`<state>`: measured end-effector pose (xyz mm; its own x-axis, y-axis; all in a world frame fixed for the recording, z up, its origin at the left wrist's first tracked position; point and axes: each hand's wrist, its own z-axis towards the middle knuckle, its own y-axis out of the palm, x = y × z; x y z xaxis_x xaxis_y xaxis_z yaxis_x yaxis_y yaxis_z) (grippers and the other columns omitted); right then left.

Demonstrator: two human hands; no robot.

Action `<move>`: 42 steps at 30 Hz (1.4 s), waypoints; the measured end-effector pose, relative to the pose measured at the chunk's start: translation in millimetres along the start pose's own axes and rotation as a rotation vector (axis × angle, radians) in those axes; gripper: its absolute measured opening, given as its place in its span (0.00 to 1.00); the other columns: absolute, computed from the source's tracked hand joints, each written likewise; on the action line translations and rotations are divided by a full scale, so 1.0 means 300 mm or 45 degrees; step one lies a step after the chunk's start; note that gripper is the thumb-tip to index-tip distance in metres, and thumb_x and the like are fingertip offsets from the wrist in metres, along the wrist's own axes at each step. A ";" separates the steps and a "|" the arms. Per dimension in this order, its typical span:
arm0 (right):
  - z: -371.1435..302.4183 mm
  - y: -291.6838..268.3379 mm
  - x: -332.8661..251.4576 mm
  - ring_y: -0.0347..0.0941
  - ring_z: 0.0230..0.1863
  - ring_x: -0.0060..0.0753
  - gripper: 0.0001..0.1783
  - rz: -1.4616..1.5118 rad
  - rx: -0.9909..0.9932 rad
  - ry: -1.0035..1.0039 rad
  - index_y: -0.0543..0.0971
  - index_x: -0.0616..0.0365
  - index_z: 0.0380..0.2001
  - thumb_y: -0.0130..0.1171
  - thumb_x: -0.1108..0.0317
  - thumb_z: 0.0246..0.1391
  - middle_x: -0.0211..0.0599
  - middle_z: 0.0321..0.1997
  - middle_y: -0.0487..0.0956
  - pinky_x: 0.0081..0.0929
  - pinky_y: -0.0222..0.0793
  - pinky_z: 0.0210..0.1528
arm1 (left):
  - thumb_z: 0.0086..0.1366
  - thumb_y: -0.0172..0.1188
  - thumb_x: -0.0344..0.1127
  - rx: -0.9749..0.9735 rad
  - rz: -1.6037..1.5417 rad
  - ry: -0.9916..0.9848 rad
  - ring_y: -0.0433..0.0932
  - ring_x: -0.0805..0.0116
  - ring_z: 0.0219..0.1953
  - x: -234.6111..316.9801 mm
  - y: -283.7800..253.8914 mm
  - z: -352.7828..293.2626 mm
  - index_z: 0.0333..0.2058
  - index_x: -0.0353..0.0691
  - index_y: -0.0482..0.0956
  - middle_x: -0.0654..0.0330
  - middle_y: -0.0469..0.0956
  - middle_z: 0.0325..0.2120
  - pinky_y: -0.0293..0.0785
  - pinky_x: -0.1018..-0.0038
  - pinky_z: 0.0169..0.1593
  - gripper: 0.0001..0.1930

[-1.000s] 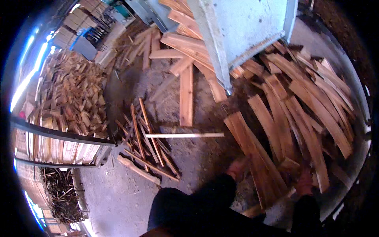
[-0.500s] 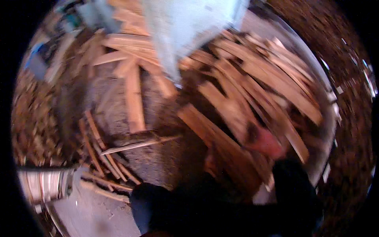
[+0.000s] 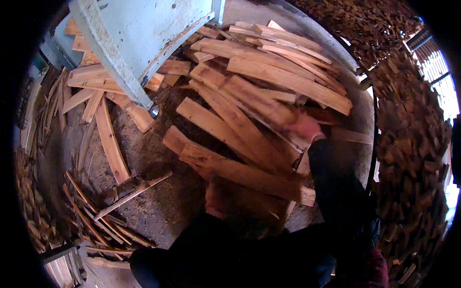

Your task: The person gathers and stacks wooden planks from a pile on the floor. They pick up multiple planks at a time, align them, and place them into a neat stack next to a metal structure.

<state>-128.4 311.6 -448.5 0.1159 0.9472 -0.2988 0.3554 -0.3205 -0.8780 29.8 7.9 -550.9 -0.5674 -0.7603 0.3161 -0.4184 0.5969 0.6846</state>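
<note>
Several rough wooden planks lie in a loose heap before me. My left hand [image 3: 212,198] is at the near edge of a long plank [image 3: 230,169], closed against it, its fingertips partly hidden by the wood. Farther right, my right hand [image 3: 306,128] reaches over the right end of another plank [image 3: 249,98] and appears wrapped on it; motion blurs the fingers. Between the two hands, more planks [image 3: 216,129] lie side by side, slanting from upper left to lower right.
A pale blue metal machine stand [image 3: 158,33] rises at the far left, with board offcuts [image 3: 91,77] beneath it. Thin wood strips [image 3: 96,216] lie at the lower left. Stacked split wood [image 3: 408,144] lines the right side. Sawdust covers the concrete floor [image 3: 144,158].
The view has swung right, so the stand and planks appear farther left. My right hand has moved farther out across the planks; my left hand stays by the near plank.
</note>
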 end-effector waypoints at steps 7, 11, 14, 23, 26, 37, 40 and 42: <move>-0.186 0.420 -0.131 0.61 0.64 0.57 0.49 -0.200 0.010 -0.492 0.63 0.57 0.63 0.65 0.40 0.44 0.55 0.64 0.64 0.45 0.58 0.66 | 0.69 0.51 0.53 0.102 -0.021 0.105 0.70 0.59 0.55 -0.047 0.074 -0.002 0.62 0.41 0.63 0.54 0.73 0.53 0.67 0.66 0.58 0.30; -0.084 0.205 -0.162 0.59 0.66 0.54 0.46 -0.057 0.242 -0.201 0.63 0.60 0.63 0.63 0.42 0.47 0.57 0.64 0.63 0.41 0.56 0.67 | 0.69 0.51 0.53 0.379 0.208 0.183 0.70 0.59 0.56 -0.039 0.115 -0.041 0.63 0.41 0.62 0.53 0.72 0.54 0.67 0.67 0.59 0.31; 0.094 0.134 -0.204 0.59 0.66 0.54 0.49 -0.363 0.140 -0.277 0.61 0.67 0.63 0.62 0.41 0.48 0.59 0.65 0.63 0.38 0.57 0.67 | 0.66 0.53 0.56 0.116 -0.008 0.045 0.69 0.58 0.58 -0.090 -0.022 0.067 0.64 0.41 0.61 0.52 0.71 0.56 0.65 0.65 0.61 0.34; 0.138 0.330 -0.229 0.67 0.59 0.55 0.50 -0.154 0.045 -0.314 0.66 0.65 0.60 0.61 0.34 0.45 0.59 0.59 0.70 0.39 0.64 0.62 | 0.65 0.52 0.61 -0.322 -0.545 -0.155 0.64 0.52 0.62 -0.042 0.108 -0.042 0.65 0.46 0.59 0.56 0.66 0.62 0.59 0.55 0.65 0.37; 0.026 0.274 -0.315 0.68 0.59 0.55 0.45 -0.062 0.025 -0.365 0.68 0.59 0.60 0.63 0.39 0.45 0.58 0.57 0.72 0.40 0.64 0.61 | 0.65 0.52 0.60 -0.201 -0.384 -0.060 0.68 0.53 0.57 -0.032 0.103 -0.017 0.65 0.45 0.60 0.57 0.69 0.59 0.64 0.55 0.61 0.36; 0.336 0.078 0.062 0.74 0.51 0.50 0.37 -1.060 0.939 -0.613 0.67 0.59 0.60 0.62 0.57 0.47 0.48 0.52 0.76 0.40 0.74 0.50 | 0.62 0.57 0.58 0.254 0.365 -0.017 0.78 0.60 0.43 -0.115 -0.147 0.091 0.52 0.34 0.74 0.56 0.80 0.41 0.75 0.67 0.46 0.32; 0.290 0.058 0.029 0.72 0.52 0.52 0.34 -1.095 0.573 -0.356 0.67 0.59 0.60 0.60 0.57 0.51 0.51 0.53 0.74 0.43 0.72 0.51 | 0.59 0.59 0.63 0.308 0.483 0.042 0.78 0.60 0.46 -0.104 -0.111 0.065 0.50 0.31 0.76 0.54 0.80 0.43 0.74 0.68 0.48 0.37; 0.217 0.022 0.038 0.70 0.55 0.52 0.34 -0.943 0.269 -0.151 0.66 0.57 0.61 0.58 0.54 0.54 0.53 0.54 0.72 0.44 0.69 0.54 | 0.57 0.60 0.64 0.254 0.464 0.059 0.78 0.59 0.47 -0.094 -0.082 0.077 0.51 0.31 0.76 0.52 0.79 0.44 0.74 0.68 0.49 0.38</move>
<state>-185.0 320.0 -482.2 -0.1871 0.9116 0.3660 0.1155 0.3905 -0.9134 39.9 20.6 -591.9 -0.6732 -0.4979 0.5467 -0.3278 0.8636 0.3829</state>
